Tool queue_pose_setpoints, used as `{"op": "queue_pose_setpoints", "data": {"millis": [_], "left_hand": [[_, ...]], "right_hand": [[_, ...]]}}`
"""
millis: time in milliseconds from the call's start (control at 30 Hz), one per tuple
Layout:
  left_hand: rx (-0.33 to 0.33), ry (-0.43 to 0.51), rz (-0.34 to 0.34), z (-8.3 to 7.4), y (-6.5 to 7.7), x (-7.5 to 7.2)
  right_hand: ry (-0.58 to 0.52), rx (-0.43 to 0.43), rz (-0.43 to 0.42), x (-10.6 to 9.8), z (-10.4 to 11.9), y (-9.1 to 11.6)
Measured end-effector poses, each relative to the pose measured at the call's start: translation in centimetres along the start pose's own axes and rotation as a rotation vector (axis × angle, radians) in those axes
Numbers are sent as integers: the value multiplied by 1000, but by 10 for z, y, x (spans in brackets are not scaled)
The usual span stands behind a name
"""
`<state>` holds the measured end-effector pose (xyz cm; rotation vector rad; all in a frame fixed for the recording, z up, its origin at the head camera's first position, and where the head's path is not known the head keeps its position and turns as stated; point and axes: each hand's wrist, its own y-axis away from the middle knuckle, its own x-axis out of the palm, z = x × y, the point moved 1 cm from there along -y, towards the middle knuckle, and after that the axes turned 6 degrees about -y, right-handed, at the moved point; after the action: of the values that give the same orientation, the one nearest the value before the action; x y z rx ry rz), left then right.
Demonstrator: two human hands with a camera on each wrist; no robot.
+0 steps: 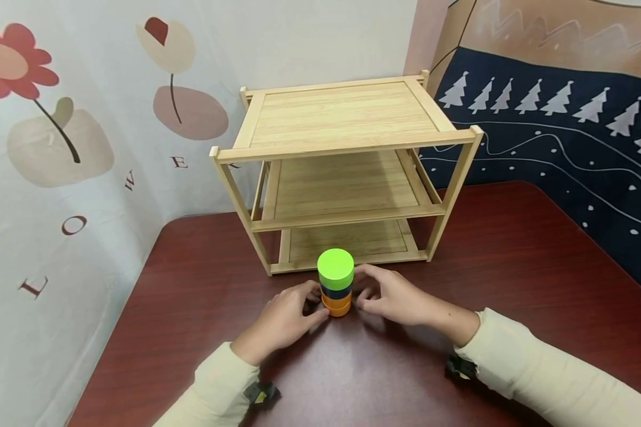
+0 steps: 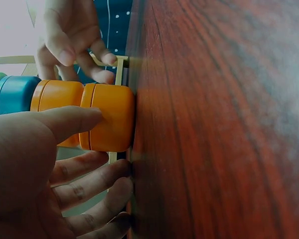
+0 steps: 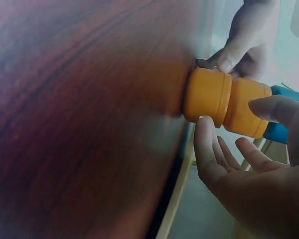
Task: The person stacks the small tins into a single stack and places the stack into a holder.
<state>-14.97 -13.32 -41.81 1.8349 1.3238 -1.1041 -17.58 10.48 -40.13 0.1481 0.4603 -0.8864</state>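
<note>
A stack of round plastic pieces (image 1: 335, 270) stands on the table in front of the shelf, green on top, dark blue below, orange at the bottom. The wrist views show two orange sections, the lower one (image 2: 112, 117) against the tabletop. My left hand (image 1: 284, 320) is at the stack's left side, thumb tip right at the lower orange piece and other fingers loosely bent beside it. On the other side my right hand (image 1: 397, 296) has its fingers spread around the stack, index fingertip near the green piece. Neither hand wraps round the stack.
Behind the stack stands a light wooden three-tier shelf (image 1: 347, 219) on a dark red wood table (image 1: 192, 296). A pale flower-print cloth (image 1: 101, 142) hangs at the left and back; a navy tree-print cloth (image 1: 555, 136) hangs at the right.
</note>
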Motion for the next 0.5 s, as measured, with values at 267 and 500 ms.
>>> {"op": "queue_pose_setpoints", "data": {"millis": [267,500], "left_hand": [[0,-2,7,-2,0,0],[-6,-5,-1,-2,0,-1]], "right_hand": [[-16,77,43,4,-8,-9],[-62,102,73,9,-13,-17]]}}
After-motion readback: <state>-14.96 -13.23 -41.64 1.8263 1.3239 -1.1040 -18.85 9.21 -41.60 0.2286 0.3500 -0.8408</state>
